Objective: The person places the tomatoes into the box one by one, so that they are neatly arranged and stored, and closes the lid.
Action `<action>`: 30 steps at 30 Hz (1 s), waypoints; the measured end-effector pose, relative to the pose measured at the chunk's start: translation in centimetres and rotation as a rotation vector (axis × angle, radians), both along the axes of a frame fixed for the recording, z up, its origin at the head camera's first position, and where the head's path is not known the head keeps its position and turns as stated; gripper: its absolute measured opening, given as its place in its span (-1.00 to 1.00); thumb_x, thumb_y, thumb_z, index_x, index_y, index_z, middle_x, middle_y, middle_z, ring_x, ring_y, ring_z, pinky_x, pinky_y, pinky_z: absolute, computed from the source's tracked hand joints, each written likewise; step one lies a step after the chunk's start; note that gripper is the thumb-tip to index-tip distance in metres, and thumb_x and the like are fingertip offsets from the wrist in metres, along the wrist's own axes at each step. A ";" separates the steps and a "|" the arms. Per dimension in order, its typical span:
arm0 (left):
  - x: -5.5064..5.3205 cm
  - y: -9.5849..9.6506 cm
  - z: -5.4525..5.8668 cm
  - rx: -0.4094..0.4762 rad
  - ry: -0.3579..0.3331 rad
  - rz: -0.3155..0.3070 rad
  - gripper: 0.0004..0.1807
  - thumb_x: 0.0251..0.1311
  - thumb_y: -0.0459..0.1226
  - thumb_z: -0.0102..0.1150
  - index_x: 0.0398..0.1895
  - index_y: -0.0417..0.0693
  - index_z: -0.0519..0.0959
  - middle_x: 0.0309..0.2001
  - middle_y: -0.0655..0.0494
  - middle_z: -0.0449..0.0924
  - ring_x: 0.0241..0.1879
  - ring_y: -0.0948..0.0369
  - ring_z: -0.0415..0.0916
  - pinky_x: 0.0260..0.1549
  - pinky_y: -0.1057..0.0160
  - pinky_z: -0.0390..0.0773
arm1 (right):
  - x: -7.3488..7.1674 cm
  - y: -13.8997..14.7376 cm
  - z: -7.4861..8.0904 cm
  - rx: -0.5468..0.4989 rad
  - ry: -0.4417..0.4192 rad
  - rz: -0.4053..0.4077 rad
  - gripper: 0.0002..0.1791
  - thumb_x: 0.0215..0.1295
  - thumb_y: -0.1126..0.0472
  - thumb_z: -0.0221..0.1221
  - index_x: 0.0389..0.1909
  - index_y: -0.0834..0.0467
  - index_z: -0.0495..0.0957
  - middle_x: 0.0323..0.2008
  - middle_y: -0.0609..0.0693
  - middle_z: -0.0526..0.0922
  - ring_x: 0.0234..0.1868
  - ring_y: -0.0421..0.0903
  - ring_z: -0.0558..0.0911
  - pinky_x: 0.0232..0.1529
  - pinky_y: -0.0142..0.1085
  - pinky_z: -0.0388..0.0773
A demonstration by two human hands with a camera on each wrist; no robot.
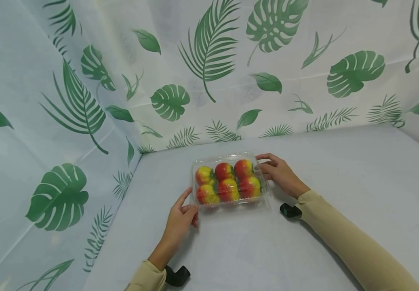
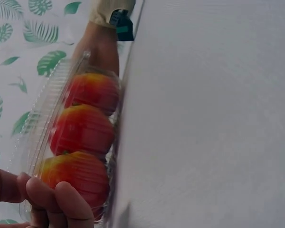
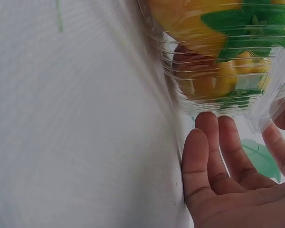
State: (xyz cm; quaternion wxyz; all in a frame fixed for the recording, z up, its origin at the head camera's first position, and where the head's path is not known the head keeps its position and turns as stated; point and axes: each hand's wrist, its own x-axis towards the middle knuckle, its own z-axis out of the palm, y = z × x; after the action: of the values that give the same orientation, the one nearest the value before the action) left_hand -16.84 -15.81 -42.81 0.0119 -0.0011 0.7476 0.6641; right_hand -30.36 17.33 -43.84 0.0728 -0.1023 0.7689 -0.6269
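A clear plastic clamshell box (image 1: 227,157) sits on the table with its lid down. Inside lie several red-and-yellow apple-like fruits (image 1: 228,190) in two rows, with green leaves on them. My left hand (image 1: 179,220) is at the box's left side, index finger along the edge and the other fingers curled near the front corner. At the right side, my right hand (image 1: 282,173) holds the rim near the far corner between thumb and index finger. The right wrist view shows its other fingers (image 3: 232,142) fairly straight, their tips right at the box's ribbed lower wall.
The table (image 1: 340,173) is covered in plain pale cloth. White curtains (image 1: 296,109) with green leaf prints hang behind it and along the left. Both forearms wear beige sleeves (image 1: 347,238), with a black device (image 1: 290,211) at each wrist.
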 end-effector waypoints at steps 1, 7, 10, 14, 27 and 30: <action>0.0 0.1 -0.1 0.004 0.002 0.002 -0.29 0.53 -0.37 0.11 0.69 -0.14 0.20 -0.52 0.09 0.49 -0.51 0.20 0.42 -0.44 0.30 0.60 | 0.0 0.0 0.1 -0.003 0.000 0.001 -0.43 0.67 0.10 0.06 0.56 0.25 0.31 0.31 0.38 0.53 0.23 0.18 0.57 0.03 -0.39 0.63; 0.0 0.3 -0.7 0.037 0.034 -0.003 -0.29 0.56 -0.41 0.04 0.72 -0.16 0.14 -0.49 0.06 0.53 -0.53 0.23 0.48 -0.41 0.32 0.65 | 0.3 -0.2 0.2 0.002 0.007 -0.006 -0.43 0.68 0.10 0.06 0.55 0.26 0.32 0.28 0.38 0.54 0.20 0.16 0.59 0.01 -0.40 0.64; 0.1 0.4 -0.8 0.064 0.036 0.000 -0.28 0.56 -0.43 0.03 0.72 -0.15 0.13 -0.50 0.07 0.52 -0.54 0.24 0.49 -0.40 0.33 0.67 | 0.4 -0.2 0.2 0.014 0.015 -0.008 -0.43 0.68 0.10 0.06 0.55 0.25 0.33 0.26 0.38 0.55 0.19 0.17 0.59 0.00 -0.40 0.64; 0.1 0.4 -0.9 0.088 0.032 0.004 -0.29 0.57 -0.43 0.02 0.72 -0.17 0.12 -0.50 0.08 0.52 -0.55 0.24 0.49 -0.40 0.33 0.68 | 0.5 -0.2 0.2 0.025 0.017 -0.016 -0.43 0.68 0.10 0.06 0.56 0.24 0.33 0.24 0.39 0.55 0.17 0.19 0.57 -0.03 -0.39 0.63; 0.1 1.0 -1.0 0.192 0.021 0.054 -0.29 0.51 -0.49 -0.04 0.70 -0.21 0.15 -0.59 0.15 0.51 -0.60 0.30 0.48 -0.43 0.33 0.67 | 0.6 -0.2 0.1 0.018 0.011 -0.017 -0.42 0.69 0.07 0.05 0.58 0.21 0.31 0.29 0.37 0.50 0.18 0.18 0.54 -0.01 -0.40 0.61; 0.1 1.1 -1.2 0.235 0.023 0.067 -0.29 0.49 -0.51 -0.07 0.69 -0.21 0.17 -0.59 0.15 0.52 -0.61 0.31 0.48 -0.44 0.34 0.67 | 0.7 -0.3 0.1 0.013 0.012 -0.019 -0.43 0.69 0.08 0.05 0.58 0.22 0.31 0.28 0.38 0.50 0.19 0.20 0.53 -0.01 -0.39 0.60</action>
State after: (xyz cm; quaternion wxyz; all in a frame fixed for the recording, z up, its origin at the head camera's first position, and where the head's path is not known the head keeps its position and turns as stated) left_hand -16.77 -14.71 -44.05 -0.0188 -0.0171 0.6641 0.7473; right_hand -29.65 17.07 -43.78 0.0628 -0.0982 0.7743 -0.6219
